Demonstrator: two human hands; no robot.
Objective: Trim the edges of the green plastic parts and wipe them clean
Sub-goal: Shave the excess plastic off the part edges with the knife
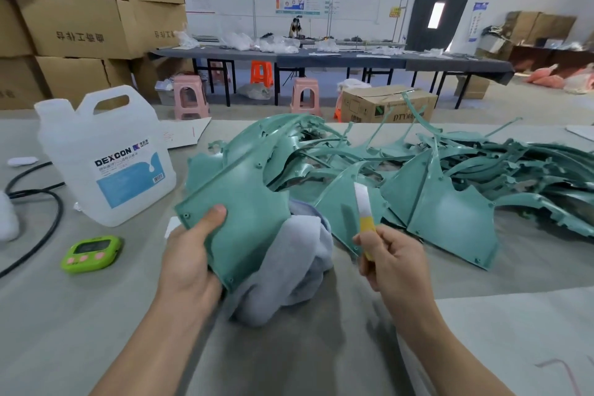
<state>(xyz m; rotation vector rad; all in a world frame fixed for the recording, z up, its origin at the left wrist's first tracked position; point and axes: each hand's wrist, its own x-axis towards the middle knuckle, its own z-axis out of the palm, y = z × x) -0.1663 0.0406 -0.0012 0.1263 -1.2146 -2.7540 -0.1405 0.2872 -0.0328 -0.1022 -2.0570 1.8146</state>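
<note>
Your left hand (189,254) is pinching a green part (238,212) by its near corner, thumb on top. Your right hand (393,262) is wrapped around a little knife (363,212) with a yellow handle, its white blade pointing up, just right of the green part and not touching it. A gray cloth (289,270) lies bunched under the green part. Hold the part firm, I think, and slide the blade along its edge, away from your thumb. Behind the green part sits a big pile of parts (450,164), and left of it a white jug (106,154).
</note>
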